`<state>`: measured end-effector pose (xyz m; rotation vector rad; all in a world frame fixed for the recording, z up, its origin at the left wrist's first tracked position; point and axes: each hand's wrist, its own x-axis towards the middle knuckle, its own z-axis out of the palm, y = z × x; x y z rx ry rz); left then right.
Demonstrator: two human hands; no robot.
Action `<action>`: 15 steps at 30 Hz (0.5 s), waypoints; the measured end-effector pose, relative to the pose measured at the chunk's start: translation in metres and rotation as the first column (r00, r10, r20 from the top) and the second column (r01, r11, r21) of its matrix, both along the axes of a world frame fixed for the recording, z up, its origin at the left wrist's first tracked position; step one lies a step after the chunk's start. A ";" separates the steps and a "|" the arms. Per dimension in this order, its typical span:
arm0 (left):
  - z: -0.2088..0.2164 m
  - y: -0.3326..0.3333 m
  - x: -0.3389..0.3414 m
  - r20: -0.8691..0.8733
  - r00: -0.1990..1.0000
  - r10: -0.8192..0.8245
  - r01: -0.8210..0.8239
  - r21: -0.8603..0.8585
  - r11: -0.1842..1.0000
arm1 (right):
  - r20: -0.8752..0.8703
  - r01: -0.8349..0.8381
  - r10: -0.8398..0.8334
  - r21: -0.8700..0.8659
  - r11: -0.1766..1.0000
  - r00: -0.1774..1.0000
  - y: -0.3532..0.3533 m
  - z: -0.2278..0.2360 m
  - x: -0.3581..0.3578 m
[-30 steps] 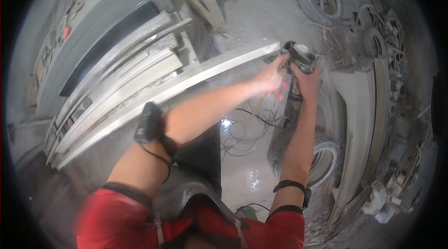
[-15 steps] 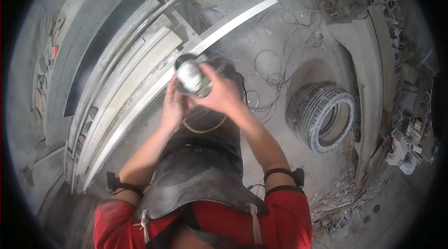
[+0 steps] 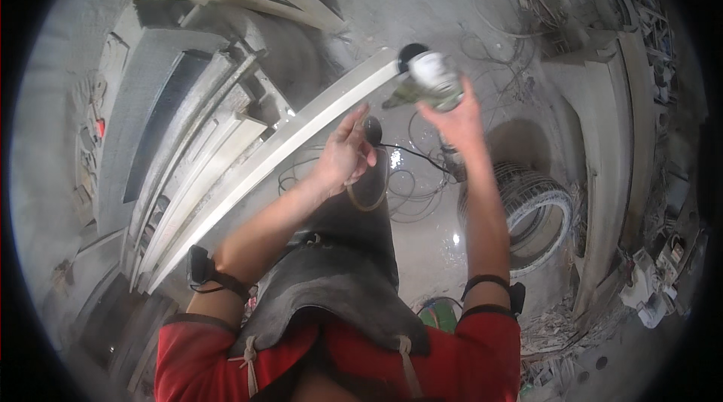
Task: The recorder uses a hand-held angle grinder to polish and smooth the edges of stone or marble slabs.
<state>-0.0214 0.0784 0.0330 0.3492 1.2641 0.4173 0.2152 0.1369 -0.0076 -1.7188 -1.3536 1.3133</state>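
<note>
Over glossy grey floor (image 3: pixel 425 259), clamps the right hand (image 3: pixel 459 117) round a blurred tool (image 3: pixel 431 76) near a pale strip's tip (image 3: pixel 388 69), likely for control, holding the left hand (image 3: pixel 345 157) empty and unclenched.

We wear a red short-sleeved shirt (image 3: pixel 486 357) with dark cuffs (image 3: pixel 199 318), a long dark grey apron (image 3: pixel 331 289) fastened with pale cords (image 3: pixel 251 366), and black armbands (image 3: pixel 230 281), each carrying a small black box (image 3: pixel 199 265).

Left of the long strip (image 3: pixel 301 131) lie stacked slabs (image 3: pixel 207 161); right of it, across the floor (image 3: pixel 425 259), a tyre (image 3: pixel 531 202); beyond its far end, a power tool (image 3: pixel 435 76) in the right hand (image 3: pixel 458 117).
</note>
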 end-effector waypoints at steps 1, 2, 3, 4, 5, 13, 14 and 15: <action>0.000 -0.006 -0.003 -0.008 1.000 0.005 -0.005 -0.001 1.000 | -0.008 -0.005 0.005 -0.001 1.000 1.000 0.006 0.002 0.009; 0.000 -0.014 -0.011 -0.046 0.999 0.004 -0.004 -0.014 1.000 | 0.049 0.057 -0.057 0.000 0.998 0.997 0.010 0.004 0.016; -0.001 -0.017 -0.015 -0.076 0.997 -0.007 0.006 -0.018 1.000 | 0.111 0.128 -0.129 0.015 0.992 0.985 0.016 0.004 0.022; 0.000 -0.018 -0.017 -0.171 0.985 -0.038 0.040 0.008 0.999 | -0.012 0.099 -0.099 0.021 0.995 0.995 0.013 -0.003 0.017; -0.009 -0.012 -0.020 -0.182 0.982 -0.041 0.042 0.003 0.999 | -0.134 0.074 -0.069 0.028 0.997 0.989 0.003 -0.008 0.007; -0.012 0.000 -0.026 -0.261 0.965 0.038 0.051 0.326 0.944 | 0.198 -0.265 0.222 0.223 0.938 0.955 -0.048 -0.019 -0.040; -0.013 0.003 -0.027 -0.288 0.958 0.011 0.093 0.346 0.934 | 0.186 -0.256 0.220 0.199 0.946 0.958 -0.045 -0.017 -0.035; -0.013 0.003 -0.027 -0.317 0.948 -0.011 0.132 0.362 0.923 | 0.171 -0.253 0.223 0.174 0.952 0.960 -0.041 -0.011 -0.028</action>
